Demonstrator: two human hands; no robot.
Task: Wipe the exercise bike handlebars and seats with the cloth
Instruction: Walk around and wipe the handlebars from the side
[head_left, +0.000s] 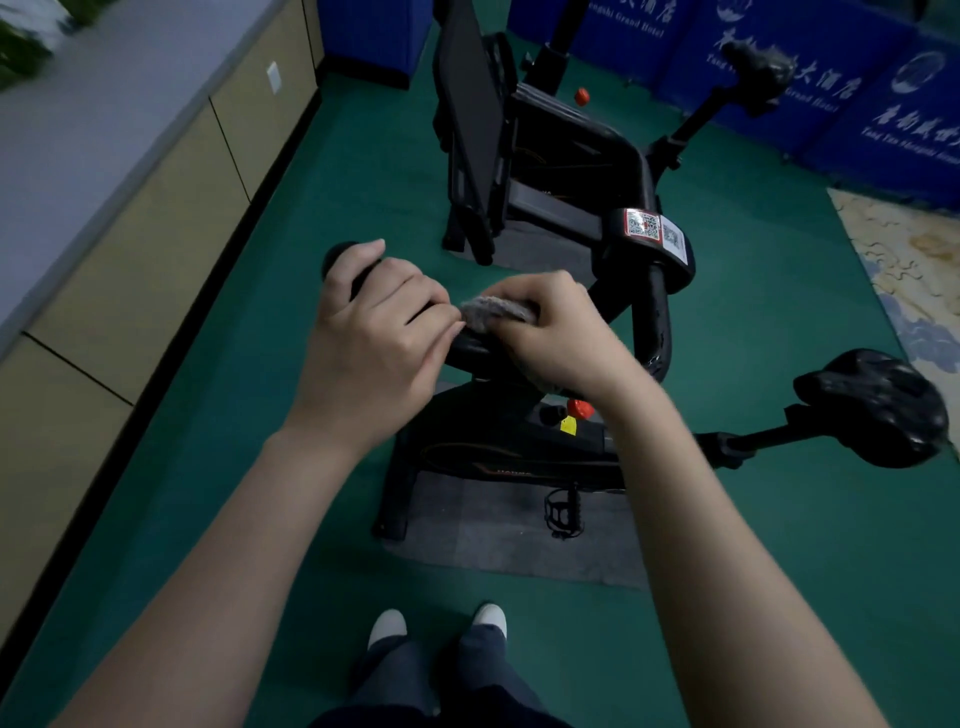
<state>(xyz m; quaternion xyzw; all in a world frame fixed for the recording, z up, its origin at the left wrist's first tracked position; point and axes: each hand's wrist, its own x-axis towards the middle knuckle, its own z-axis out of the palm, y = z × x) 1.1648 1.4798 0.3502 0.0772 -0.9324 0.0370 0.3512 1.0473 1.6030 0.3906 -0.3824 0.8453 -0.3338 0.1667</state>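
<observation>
A black exercise bike stands in front of me, its handlebar running across the middle of the view. My left hand grips the handlebar's left end, whose round tip sticks out past my fingers. My right hand presses a small grey cloth onto the bar right beside my left fingers. The bike's black seat juts out at the right. A second black bike stands further back, its seat near the blue panels.
Beige cabinets under a grey counter line the left side. Blue printed panels close off the back. Green carpet covers the floor, with grey mats under the bikes and a patterned rug at the right. My white shoes show below.
</observation>
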